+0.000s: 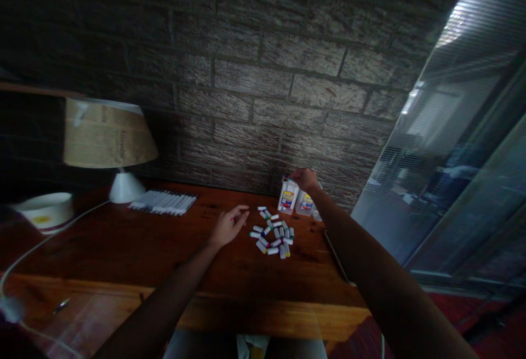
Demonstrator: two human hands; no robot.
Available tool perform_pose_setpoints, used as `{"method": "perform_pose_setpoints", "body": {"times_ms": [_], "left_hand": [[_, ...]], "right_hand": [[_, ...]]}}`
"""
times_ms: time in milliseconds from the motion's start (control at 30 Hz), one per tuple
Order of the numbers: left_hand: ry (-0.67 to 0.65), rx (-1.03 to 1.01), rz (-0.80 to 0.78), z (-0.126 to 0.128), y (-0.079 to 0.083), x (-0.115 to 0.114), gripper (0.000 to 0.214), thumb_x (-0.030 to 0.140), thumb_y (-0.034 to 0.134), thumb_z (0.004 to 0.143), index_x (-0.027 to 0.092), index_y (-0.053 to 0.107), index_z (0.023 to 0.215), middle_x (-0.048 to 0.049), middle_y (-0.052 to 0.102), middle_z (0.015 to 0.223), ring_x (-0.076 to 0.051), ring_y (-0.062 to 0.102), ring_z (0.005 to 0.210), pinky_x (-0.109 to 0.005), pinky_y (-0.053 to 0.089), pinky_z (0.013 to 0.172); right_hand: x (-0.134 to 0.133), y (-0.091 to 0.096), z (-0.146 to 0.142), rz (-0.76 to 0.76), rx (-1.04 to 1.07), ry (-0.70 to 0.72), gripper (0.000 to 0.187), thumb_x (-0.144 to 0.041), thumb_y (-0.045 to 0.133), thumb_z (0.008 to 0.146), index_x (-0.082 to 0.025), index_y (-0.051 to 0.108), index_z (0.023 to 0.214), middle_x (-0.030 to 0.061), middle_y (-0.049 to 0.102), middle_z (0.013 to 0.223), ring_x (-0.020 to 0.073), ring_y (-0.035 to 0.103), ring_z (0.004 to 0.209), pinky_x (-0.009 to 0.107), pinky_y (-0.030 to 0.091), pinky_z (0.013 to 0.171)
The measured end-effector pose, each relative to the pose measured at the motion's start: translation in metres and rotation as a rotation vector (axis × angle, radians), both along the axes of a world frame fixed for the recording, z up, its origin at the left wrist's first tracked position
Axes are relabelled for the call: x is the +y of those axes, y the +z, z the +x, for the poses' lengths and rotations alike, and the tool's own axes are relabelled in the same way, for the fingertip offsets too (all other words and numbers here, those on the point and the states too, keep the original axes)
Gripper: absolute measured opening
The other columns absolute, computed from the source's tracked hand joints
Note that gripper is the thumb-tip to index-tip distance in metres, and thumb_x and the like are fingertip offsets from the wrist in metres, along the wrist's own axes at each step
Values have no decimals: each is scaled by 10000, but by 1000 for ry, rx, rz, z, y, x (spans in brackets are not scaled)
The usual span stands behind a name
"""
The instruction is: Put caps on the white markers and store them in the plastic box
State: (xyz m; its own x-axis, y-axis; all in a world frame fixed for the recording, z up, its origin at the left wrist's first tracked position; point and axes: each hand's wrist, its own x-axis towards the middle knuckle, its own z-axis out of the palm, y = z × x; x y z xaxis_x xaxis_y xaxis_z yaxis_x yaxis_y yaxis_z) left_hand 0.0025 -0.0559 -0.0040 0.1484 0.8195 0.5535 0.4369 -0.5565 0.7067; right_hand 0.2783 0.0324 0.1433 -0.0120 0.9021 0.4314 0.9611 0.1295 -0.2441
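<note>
Right forearm [365, 255], container [287, 199] below fingers [296, 174]

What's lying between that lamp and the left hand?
In the head view, a row of slim white pen-like sticks lies between the lamp and left hand.

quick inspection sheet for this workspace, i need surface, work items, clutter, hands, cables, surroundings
surface: brown wooden table, dimly lit
work items: short white pieces with coloured ends, loosely scattered; two clear labelled containers behind them; a row of white pens farther left
clutter: lamp and white tub at the left; dark flat object beside the right forearm
hands: right hand at the containers' tops, left hand just left of the loose pieces; grip unclear on both
cables: white cord runs from the lamp base toward the left edge
surroundings: block wall behind, glass panel at right, reddish floor
</note>
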Motion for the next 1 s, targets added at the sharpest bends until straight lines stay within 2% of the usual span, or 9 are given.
{"method": "perform_pose_setpoints", "body": {"times_ms": [600, 767, 867, 1000], "left_hand": [[0, 7, 14, -1, 0, 1, 377, 473, 479, 913, 188, 614, 1118, 9, 683, 663, -144, 637, 616, -237, 469, 654], [-2, -10, 21, -3, 1, 0, 373, 480, 484, 908, 196, 615, 1112, 8, 693, 668, -146, 651, 625, -236, 479, 659], [4, -12, 28, -3, 0, 1, 378, 478, 488, 905, 187, 618, 1108, -1, 699, 675, -147, 654, 628, -237, 483, 660], [-20, 6, 24, -1, -2, 3, 378, 482, 496, 895, 187, 621, 1096, -5, 704, 677, -152, 660, 635, -237, 482, 653]], "right_hand": [[-5, 7, 12, -38, -37, -25, 228, -153, 599, 812, -217, 767, 954, 33, 762, 932, 162, 700, 917, 191, 478, 786], [-28, 14, 34, -20, -50, -29, 199, -218, 607, 839, -213, 755, 971, 38, 759, 963, 169, 703, 914, 191, 471, 766], [-66, -6, 66, -51, -67, -72, 234, -290, 531, 906, -210, 732, 994, 57, 759, 948, 197, 711, 907, 213, 476, 731], [-130, -64, 113, -103, 10, -43, 310, -263, 424, 954, -221, 609, 1198, 55, 759, 972, 199, 723, 876, 241, 507, 734]]}}
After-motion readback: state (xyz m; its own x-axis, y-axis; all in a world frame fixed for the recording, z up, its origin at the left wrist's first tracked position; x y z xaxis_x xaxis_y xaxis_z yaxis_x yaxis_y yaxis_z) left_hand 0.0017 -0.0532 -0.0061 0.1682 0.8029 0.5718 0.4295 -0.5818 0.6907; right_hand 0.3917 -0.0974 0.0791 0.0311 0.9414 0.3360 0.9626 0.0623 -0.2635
